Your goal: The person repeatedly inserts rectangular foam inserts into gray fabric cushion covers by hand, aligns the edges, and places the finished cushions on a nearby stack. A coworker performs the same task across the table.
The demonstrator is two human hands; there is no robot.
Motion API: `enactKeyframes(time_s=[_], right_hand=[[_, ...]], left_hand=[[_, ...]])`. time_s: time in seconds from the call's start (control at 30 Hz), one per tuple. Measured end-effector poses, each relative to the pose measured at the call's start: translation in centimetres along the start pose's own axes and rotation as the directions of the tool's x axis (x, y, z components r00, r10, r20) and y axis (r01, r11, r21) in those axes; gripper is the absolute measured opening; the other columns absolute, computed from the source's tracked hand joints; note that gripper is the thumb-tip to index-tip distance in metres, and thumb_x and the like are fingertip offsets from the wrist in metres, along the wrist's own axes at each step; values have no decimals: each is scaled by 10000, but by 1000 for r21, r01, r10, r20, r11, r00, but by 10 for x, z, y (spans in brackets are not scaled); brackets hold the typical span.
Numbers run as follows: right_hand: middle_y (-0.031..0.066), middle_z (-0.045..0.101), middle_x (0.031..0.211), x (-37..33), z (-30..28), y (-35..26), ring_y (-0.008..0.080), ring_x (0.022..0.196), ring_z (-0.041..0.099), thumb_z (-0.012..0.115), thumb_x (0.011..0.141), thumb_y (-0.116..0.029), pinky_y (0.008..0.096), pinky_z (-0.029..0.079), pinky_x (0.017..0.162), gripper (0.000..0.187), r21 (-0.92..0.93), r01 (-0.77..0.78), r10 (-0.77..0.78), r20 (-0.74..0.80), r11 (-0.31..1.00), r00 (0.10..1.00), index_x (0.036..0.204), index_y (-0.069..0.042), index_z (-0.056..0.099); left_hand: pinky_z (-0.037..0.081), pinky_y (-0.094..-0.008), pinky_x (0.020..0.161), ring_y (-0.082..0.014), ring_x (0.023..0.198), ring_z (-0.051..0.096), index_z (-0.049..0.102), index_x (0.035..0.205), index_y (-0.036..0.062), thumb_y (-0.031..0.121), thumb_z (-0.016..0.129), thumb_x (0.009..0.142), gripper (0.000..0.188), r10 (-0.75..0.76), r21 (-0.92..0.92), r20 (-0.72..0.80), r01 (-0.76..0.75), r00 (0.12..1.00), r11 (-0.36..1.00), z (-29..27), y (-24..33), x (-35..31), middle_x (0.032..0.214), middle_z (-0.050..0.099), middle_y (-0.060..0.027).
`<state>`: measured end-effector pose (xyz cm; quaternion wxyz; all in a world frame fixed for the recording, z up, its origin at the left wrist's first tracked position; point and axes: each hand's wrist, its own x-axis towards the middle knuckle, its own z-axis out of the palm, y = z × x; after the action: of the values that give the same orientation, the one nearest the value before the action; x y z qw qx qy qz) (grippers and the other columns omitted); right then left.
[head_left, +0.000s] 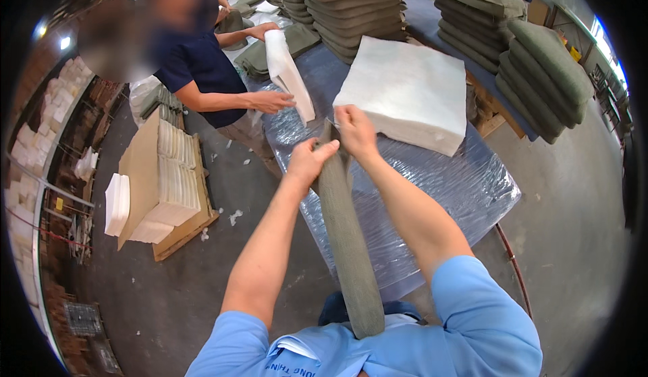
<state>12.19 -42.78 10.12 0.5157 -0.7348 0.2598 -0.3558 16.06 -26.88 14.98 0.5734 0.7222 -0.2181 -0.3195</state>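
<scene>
A grey-green fabric-covered cushion (347, 242) stands edge-on in front of me, its near end against my shirt and its far end over the table. My left hand (309, 161) is closed on the far left part of the cover, thumb on top. Across from it, my right hand (356, 132) is closed in a fist at the cover's far end, fingers pinching the fabric edge. Just beyond my hands, a thick white padding block (405, 87) lies on the plastic-wrapped table (445, 184). The underside of the cushion is hidden.
At the left, a co-worker (209, 73) holds a folded white pad (287, 73). Stacks of grey-green cushions (354, 9) stand at the back, with more cushions (547, 73) at the right. A pallet with white sheets (179, 181) and cardboard sits on the floor at left.
</scene>
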Motion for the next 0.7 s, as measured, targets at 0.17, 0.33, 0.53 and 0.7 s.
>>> enactKeyframes(time_s=[0.17, 0.33, 0.53, 0.7], right_hand=[[141, 717, 1094, -144, -106, 109, 298, 998, 689, 661, 978, -416, 392, 534, 887, 423, -283, -202, 264, 201, 937, 943, 1207, -62, 690], [47, 673, 1102, -313, -205, 159, 172, 931, 626, 636, 993, -526, 354, 509, 791, 553, -136, -889, 864, 338, 437, 373, 1367, -119, 633], [74, 639, 1250, -337, -188, 127, 185, 1192, 551, 611, 1014, -529, 393, 464, 978, 573, 522, -787, 777, 324, 330, 540, 1378, -86, 627], [77, 663, 1195, -309, -152, 146, 186, 1126, 584, 598, 1029, -449, 337, 454, 970, 497, 629, -603, 713, 108, 490, 693, 1263, -18, 681]], left_hand=[[550, -346, 766, -212, 851, 702, 689, 1121, -29, 267, 726, 918, 360, -42, -124, -199, 17, 979, 992, -60, -13, -19, 970, 725, -107], [541, -377, 763, -242, 849, 693, 682, 1053, -23, 258, 690, 929, 308, -111, -207, -468, 13, 877, 978, -113, -43, -37, 969, 708, -121], [546, -441, 788, -309, 889, 692, 647, 1082, -6, 277, 669, 935, 319, -259, -332, -559, 74, 788, 940, -125, -40, -39, 1008, 690, -157], [552, -475, 805, -341, 897, 694, 636, 1087, 5, 270, 665, 932, 308, -332, -454, -565, 51, 755, 889, -150, -56, -27, 996, 692, -151]])
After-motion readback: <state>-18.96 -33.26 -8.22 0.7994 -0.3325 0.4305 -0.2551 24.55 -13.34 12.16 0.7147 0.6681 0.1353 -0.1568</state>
